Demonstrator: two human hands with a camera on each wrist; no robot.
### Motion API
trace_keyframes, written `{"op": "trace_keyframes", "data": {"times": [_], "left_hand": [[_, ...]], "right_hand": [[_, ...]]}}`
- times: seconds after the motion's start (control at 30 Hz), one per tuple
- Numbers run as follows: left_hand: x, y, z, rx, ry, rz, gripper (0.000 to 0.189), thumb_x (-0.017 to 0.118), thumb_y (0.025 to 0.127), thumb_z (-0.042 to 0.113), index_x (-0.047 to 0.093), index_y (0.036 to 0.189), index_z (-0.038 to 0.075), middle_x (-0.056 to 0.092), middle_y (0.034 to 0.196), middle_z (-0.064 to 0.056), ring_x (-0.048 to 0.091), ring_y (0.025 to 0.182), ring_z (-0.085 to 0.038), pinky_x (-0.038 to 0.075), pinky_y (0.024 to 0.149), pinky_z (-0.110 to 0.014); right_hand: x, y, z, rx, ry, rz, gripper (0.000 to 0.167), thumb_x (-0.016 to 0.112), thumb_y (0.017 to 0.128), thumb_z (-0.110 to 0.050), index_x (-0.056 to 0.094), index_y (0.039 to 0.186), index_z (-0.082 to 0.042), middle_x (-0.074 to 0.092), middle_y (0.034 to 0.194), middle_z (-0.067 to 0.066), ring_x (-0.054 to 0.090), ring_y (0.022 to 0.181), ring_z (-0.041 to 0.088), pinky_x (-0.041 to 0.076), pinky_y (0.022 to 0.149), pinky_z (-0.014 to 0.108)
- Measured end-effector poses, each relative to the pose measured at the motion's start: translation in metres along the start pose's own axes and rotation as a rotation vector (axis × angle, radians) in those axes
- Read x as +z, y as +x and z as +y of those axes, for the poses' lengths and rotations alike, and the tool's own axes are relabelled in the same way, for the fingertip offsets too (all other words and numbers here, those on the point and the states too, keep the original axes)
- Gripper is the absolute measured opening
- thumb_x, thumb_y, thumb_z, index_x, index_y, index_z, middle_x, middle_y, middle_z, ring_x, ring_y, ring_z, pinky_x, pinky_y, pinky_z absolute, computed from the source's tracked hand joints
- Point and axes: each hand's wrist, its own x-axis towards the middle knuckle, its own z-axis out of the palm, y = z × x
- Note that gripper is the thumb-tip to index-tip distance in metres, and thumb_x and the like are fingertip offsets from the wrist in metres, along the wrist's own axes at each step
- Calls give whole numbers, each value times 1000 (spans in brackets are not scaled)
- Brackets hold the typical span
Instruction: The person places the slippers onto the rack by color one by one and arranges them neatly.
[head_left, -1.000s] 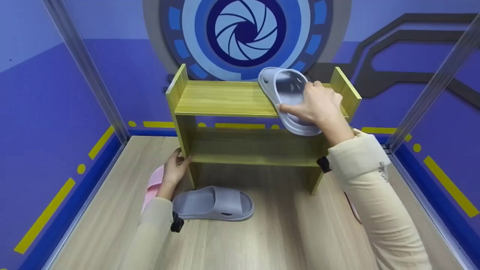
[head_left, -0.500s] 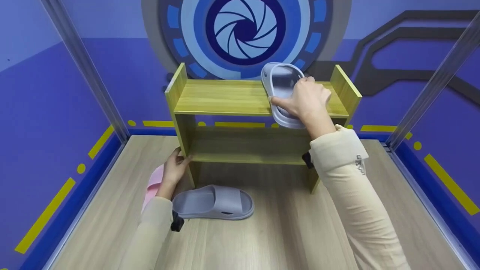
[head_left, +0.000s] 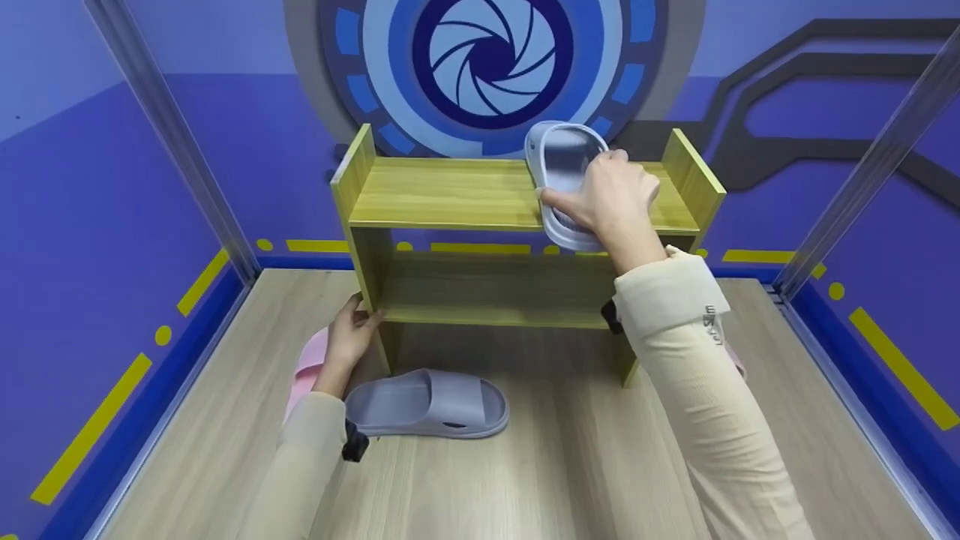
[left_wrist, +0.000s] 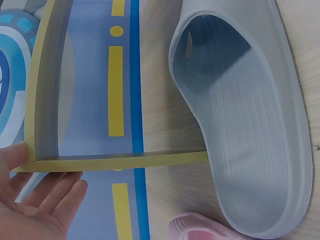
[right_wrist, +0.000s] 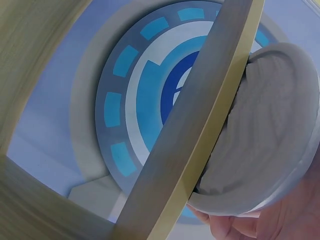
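Note:
A light grey slipper (head_left: 566, 161) lies toe-back over the right part of the top board of a small wooden shoe rack (head_left: 442, 196), its heel end jutting past the front edge. My right hand (head_left: 619, 196) grips it across the middle, thumb on its left rim. The right wrist view shows the underside of that slipper (right_wrist: 270, 125) against the board's edge. Lower left, my left hand (head_left: 349, 339) holds the rack's left side panel at the middle board, thumb in front and fingers outside. A matching grey slipper (head_left: 427, 405) rests on the table near the rack's left foot.
Partly behind my left forearm is a pink slipper (head_left: 309, 364). A bit of something pink (head_left: 736, 360) peeks out beside my right sleeve. Blue panels (head_left: 885, 247) and metal posts (head_left: 862, 180) enclose the wooden table (head_left: 555, 465).
My right hand has carried the slipper left and back over the top board, and turned it straighter. The left hand keeps its place on the rack.

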Motion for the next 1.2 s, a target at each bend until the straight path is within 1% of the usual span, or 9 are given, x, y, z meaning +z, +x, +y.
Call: {"op": "trace_keyframes", "data": {"times": [0.13, 0.33, 0.47, 0.6, 0.7, 0.83, 1.0, 1.1, 1.2], "left_hand": [[0, -1, -1, 7, -9, 5, 45, 57, 84, 6, 41, 123, -9, 53, 103, -33, 54, 95, -40, 45, 78, -45], [-1, -1, 0, 3, -7, 6, 45, 57, 84, 6, 41, 123, -8, 53, 104, -33, 54, 95, -40, 45, 79, -44], [-1, 0, -1, 10, -28, 5, 45, 56, 84, 4, 40, 124, -9, 51, 108, -33, 53, 97, -40, 44, 79, -45], [-1, 0, -2, 15, -25, 15, 44, 56, 84, 4, 41, 123, -10, 50, 109, -33, 53, 96, -41, 44, 79, -46], [0, 0, -1, 14, 8, 22, 44, 57, 84, 6, 42, 123, -9, 53, 105, -32, 54, 95, -40, 45, 78, -45], [0, 0, 1, 10, 31, 22, 44, 58, 85, 9, 43, 123, -7, 54, 103, -32, 54, 95, -39, 44, 79, -45], [0, -2, 1, 18, 22, 22, 44, 57, 84, 8, 43, 122, -8, 53, 104, -32, 54, 95, -40, 44, 79, -45], [0, -2, 1, 18, 27, 22, 44, 57, 84, 7, 42, 122, -9, 53, 105, -33, 53, 96, -41, 44, 79, -46], [0, -2, 1, 11, 29, 19, 45, 57, 85, 7, 41, 123, -9, 52, 106, -33, 53, 96, -41, 44, 79, -45]], "right_hand": [[0, 0, 2, -12, -5, 2, 100, 43, 64, -76, 44, 117, 9, 47, 103, 20, 51, 88, 38, 41, 66, 49], [-10, 0, 16, -17, 5, 22, 108, 27, 62, -85, 46, 116, 6, 49, 104, 23, 50, 88, 41, 40, 67, 52], [-23, -1, 33, -25, 102, 96, 101, 28, 65, -83, 48, 119, 0, 51, 108, 23, 49, 92, 40, 38, 71, 53], [-31, 1, 54, -35, 242, 214, 85, 37, 73, -73, 47, 127, -8, 50, 120, 17, 47, 103, 40, 35, 76, 57], [-31, 2, 75, -56, 344, 316, 71, 43, 79, -62, 48, 127, -10, 51, 122, 12, 46, 108, 34, 35, 81, 56], [-23, 4, 102, -82, 487, 434, 58, 51, 82, -48, 50, 125, -9, 53, 119, 9, 46, 110, 25, 34, 90, 45], [-1, 5, 131, -112, 695, 570, 48, 58, 81, -37, 57, 117, -5, 59, 111, 9, 53, 101, 16, 42, 83, 26], [16, 3, 145, -127, 819, 585, 43, 58, 82, -32, 58, 116, -6, 60, 110, 8, 55, 98, 9, 43, 79, 19], [35, -3, 155, -143, 914, 546, 40, 56, 84, -27, 57, 118, -6, 58, 113, 9, 54, 98, 7, 41, 82, 19]]}}
